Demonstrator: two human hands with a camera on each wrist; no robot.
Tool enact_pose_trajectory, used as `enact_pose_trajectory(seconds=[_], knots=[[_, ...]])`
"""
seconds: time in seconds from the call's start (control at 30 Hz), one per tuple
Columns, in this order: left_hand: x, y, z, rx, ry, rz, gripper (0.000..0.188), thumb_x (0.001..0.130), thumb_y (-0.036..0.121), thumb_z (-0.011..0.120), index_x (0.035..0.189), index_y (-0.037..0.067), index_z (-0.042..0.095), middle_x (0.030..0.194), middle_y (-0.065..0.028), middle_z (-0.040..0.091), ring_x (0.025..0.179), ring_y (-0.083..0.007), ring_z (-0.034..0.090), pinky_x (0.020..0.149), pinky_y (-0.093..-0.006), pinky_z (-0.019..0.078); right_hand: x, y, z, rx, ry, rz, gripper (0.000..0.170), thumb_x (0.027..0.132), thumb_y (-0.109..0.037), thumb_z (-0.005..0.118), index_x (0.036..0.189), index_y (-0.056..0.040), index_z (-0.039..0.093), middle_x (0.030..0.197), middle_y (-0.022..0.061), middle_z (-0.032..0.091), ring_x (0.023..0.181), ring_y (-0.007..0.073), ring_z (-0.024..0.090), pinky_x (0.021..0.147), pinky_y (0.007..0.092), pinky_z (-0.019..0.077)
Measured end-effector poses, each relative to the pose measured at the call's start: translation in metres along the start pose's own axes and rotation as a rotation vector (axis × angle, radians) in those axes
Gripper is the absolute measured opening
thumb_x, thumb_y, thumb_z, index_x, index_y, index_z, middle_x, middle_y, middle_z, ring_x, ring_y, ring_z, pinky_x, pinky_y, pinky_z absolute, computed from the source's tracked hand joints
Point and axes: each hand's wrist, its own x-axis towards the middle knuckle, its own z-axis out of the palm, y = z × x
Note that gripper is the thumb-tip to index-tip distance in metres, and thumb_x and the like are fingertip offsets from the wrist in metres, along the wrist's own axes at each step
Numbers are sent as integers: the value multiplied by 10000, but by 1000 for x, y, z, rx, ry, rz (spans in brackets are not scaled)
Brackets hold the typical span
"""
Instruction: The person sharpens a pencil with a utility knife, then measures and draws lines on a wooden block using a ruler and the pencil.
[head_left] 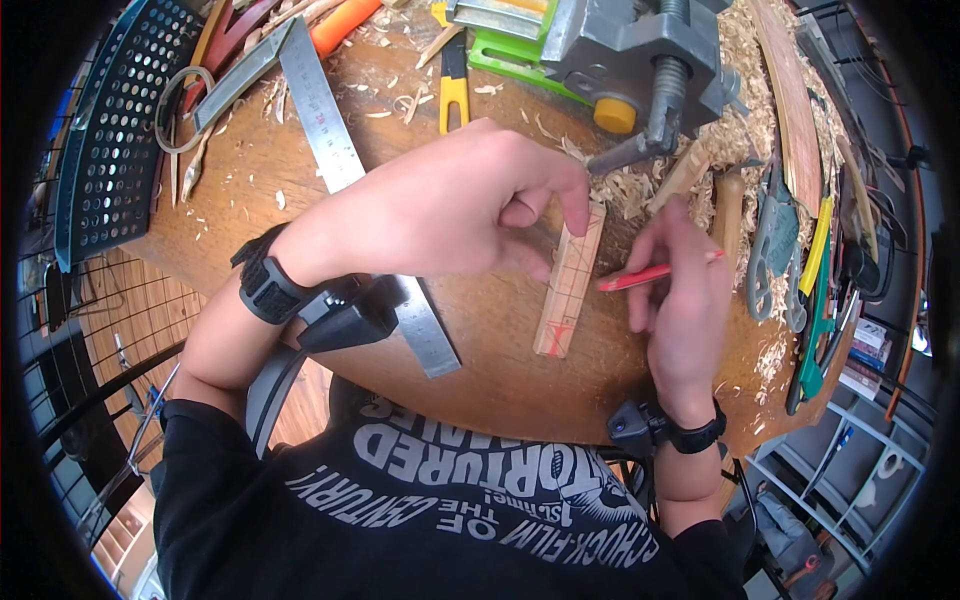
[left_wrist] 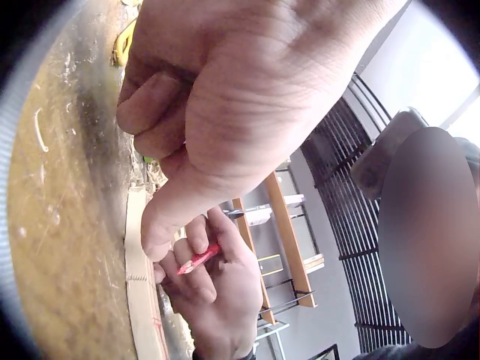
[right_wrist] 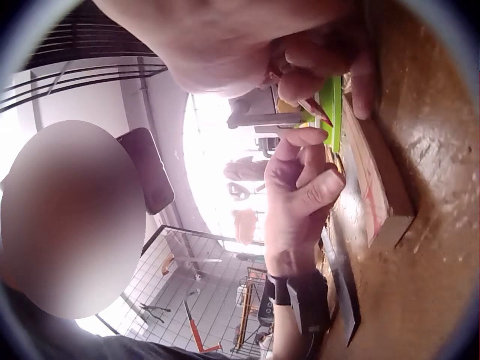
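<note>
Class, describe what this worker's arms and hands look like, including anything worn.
The left hand and right hand are ungloved. Each bare forearm wears a black wrist strap with a dark, boxy camera unit. The black T-shirt has short sleeves and pale lettering across its front.

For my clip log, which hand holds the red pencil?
The right hand, pinching the red pencil; the left hand, by the marked wooden block, holds none.
</note>
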Motion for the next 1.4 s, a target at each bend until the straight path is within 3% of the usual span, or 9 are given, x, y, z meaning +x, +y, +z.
enact_pose_trajectory(seconds=[0.17, 0.33, 0.47, 0.53, 0.67, 0.73, 0.83, 1.3, 1.4], knots=[[1, -1, -2, -7, -32, -23, 365, 640, 10, 810, 970, 54, 661, 627, -2, 359, 552, -129, 382, 526, -293, 361, -4, 3, 4, 80, -134, 45, 465, 1015, -348, 423, 691, -31, 529, 607, 17, 511, 396, 55, 405, 396, 202, 295], [0, -9, 1, 47, -23, 192, 416, 622, 3, 799, 1013, 60, 669, 846, -58, 516, 683, -203, 571, 593, -299, 468, -3, 8, 2, 164, -104, -66, 447, 1010, -327, 446, 689, -27, 531, 608, 9, 509, 400, 48, 400, 382, 193, 290], [0, -8, 1, 52, -29, 229, 455, 602, -11, 793, 1034, 66, 675, 1021, -99, 564, 807, -255, 635, 677, -311, 531, -5, 4, 5, 188, -65, -62, 387, 986, -271, 522, 678, -36, 525, 589, -10, 496, 400, 39, 390, 379, 197, 272], [0, -7, 1, 51, -108, 192, 454, 591, -23, 787, 1025, 57, 682, 1106, -114, 582, 891, -284, 643, 731, -337, 552, -3, 9, 3, 57, -142, -161, 331, 956, -223, 587, 685, -44, 523, 590, -29, 488, 414, 27, 386, 386, 198, 261], [1, -6, 1, 23, -161, 184, 442, 587, -38, 776, 1012, 42, 683, 1114, -110, 604, 929, -308, 638, 737, -354, 558, 0, 15, 1, -87, -157, -285, 316, 948, -223, 605, 695, -52, 522, 581, -40, 478, 427, 16, 386, 394, 195, 249], [2, -11, 2, 47, -162, 232, 403, 605, -38, 763, 995, 32, 685, 1052, -98, 630, 915, -310, 635, 743, -358, 548, -4, 9, 6, 97, -196, -170, 322, 962, -237, 581, 705, -53, 522, 579, -43, 473, 435, 15, 395, 398, 190, 264], [3, -16, 4, 44, -135, 291, 365, 624, -34, 750, 978, 25, 686, 1024, -98, 642, 911, -307, 633, 755, -358, 536, -4, 9, 9, 153, -194, -112, 325, 973, -249, 560, 717, -51, 526, 577, -43, 473, 439, 17, 398, 401, 189, 282], [4, -15, -7, 49, -109, 242, 326, 668, -58, 716, 984, 18, 687, 1039, -114, 650, 942, -309, 636, 783, -368, 527, -4, 20, 12, 72, -304, -186, 277, 993, -236, 513, 808, -36, 561, 624, -38, 481, 467, 15, 431, 421, 183, 327], [4, -16, -9, 57, -114, 241, 328, 671, -62, 714, 989, 14, 683, 1051, -112, 651, 947, -309, 636, 783, -367, 526, -7, 14, 15, 169, -200, -160, 287, 994, -233, 508, 787, -37, 539, 632, -30, 484, 461, 21, 451, 419, 180, 349]])
